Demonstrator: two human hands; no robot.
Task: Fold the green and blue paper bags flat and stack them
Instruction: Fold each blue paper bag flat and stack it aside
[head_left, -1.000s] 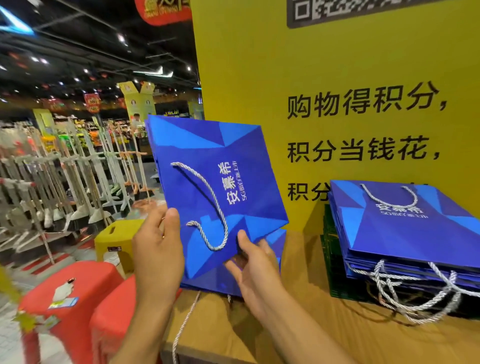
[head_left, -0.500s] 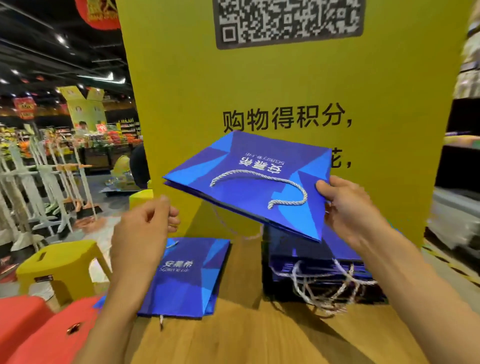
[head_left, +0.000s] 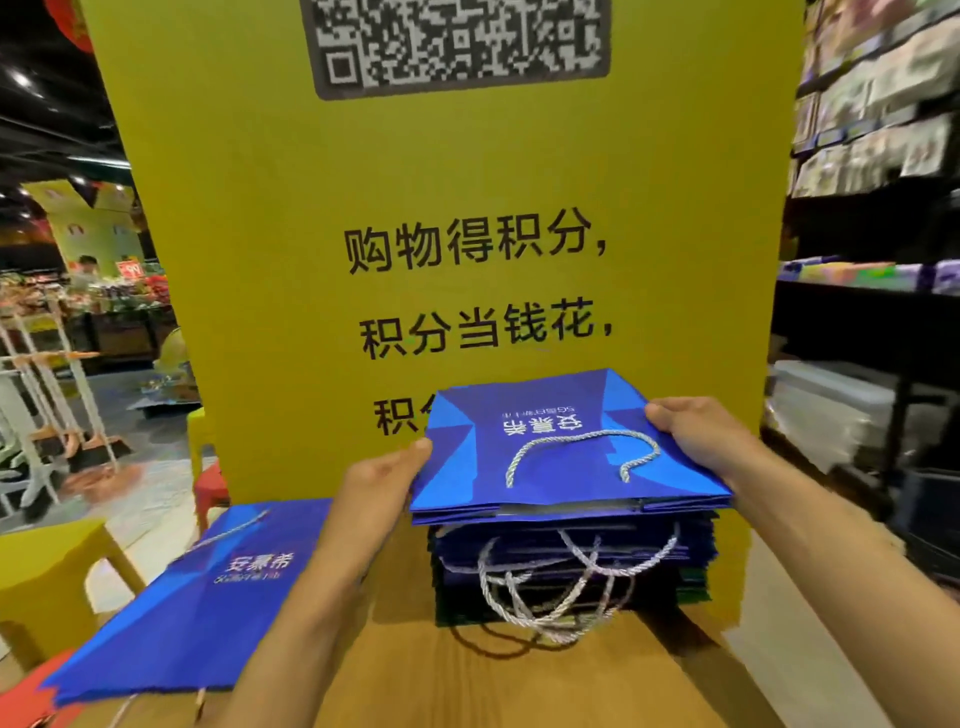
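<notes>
A flat blue paper bag (head_left: 550, 447) with a white rope handle lies on top of a stack of folded bags (head_left: 571, 561) on the wooden table (head_left: 519, 686). Dark green bags show low in the stack. My right hand (head_left: 696, 441) holds the top bag's right edge, thumb on top. At the bag's left edge is my left hand (head_left: 384, 478), fingers against it. Another flat blue bag (head_left: 208, 592) lies on the table at the left, untouched.
A tall yellow sign board (head_left: 415, 208) with a QR code stands right behind the stack. Yellow (head_left: 41, 566) and red (head_left: 213, 483) plastic stools stand at the left, store shelves (head_left: 872, 260) at the right.
The blue bag went from held up in the air at the left, across to the right and down onto the stack. My left hand, free half a second ago, now meets its left edge.
</notes>
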